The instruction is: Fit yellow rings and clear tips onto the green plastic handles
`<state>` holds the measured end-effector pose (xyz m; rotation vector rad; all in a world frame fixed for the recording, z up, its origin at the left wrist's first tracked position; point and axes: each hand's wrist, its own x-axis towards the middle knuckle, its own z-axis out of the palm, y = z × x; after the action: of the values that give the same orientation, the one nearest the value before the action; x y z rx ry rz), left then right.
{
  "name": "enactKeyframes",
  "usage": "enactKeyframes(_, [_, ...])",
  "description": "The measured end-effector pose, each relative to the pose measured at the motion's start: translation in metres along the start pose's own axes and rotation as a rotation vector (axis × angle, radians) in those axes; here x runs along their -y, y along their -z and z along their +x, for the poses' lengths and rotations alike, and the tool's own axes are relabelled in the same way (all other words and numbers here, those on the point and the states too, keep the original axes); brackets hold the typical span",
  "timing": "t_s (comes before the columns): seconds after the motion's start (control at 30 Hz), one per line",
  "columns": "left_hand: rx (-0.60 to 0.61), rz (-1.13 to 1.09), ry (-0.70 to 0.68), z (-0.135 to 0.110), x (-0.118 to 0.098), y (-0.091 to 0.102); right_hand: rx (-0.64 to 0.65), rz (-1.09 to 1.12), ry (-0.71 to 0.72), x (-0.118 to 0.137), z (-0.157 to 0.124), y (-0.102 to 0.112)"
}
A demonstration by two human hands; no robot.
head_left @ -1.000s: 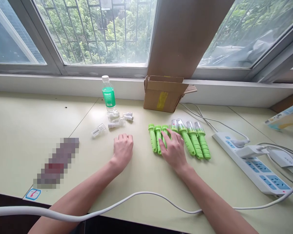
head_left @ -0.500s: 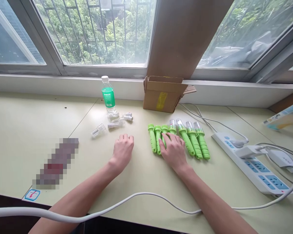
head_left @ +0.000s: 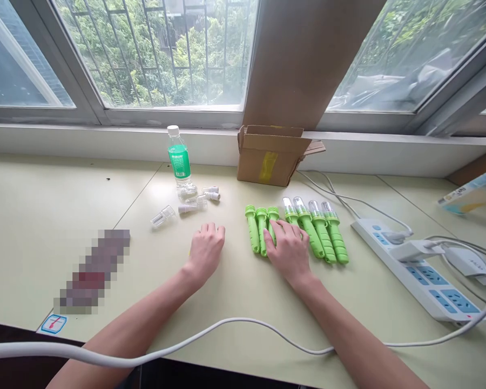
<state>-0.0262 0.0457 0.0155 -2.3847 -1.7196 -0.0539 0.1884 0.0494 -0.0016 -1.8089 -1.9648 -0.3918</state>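
On the table, my left hand (head_left: 206,249) rests closed, its fingers curled down and their tips hidden; a small yellow bit shows at its left edge. My right hand (head_left: 288,248) lies over a row of green torch-like sticks, fingers spread and pointing forward. It covers much of one clear-topped stick (head_left: 290,211) and touches the stick (head_left: 272,212) left of it. Three sticks on the left, such as this green handle (head_left: 251,232), show bare threaded ends. Those at right, like this capped stick (head_left: 337,237), have clear tops. Beyond my left hand lie clear caps (head_left: 164,216) and white-ended pieces (head_left: 188,207).
A green-labelled bottle (head_left: 180,161) stands behind the clear pieces. An open cardboard box (head_left: 271,156) sits by the window sill. At right lies a power strip (head_left: 417,273) with plugs and cords. One white cable (head_left: 227,321) crosses over both forearms. A blurred-out item (head_left: 95,270) lies at left.
The clear-topped stick under my right hand has shifted slightly right and now leans. My left hand has moved a little to the right, and a yellow bit shows beside it.
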Motion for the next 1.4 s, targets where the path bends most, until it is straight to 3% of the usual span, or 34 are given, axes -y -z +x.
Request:
enactKeyframes(0.47, [-0.063,-0.039,-0.104,0.0009,-0.0013,-0.0027,0.010,0.001,0.011,-0.0016,-0.0001,-0.0018])
enactKeyframes(0.8, [-0.081,-0.155,-0.104,0.0020,-0.0031,-0.0043,0.031,-0.036,0.004,-0.0022,-0.0002,-0.0028])
enactKeyframes(1.4, [-0.212,-0.174,-0.152,0.0020,-0.0060,0.0001,0.069,-0.053,-0.028,-0.0034,-0.0009,-0.0034])
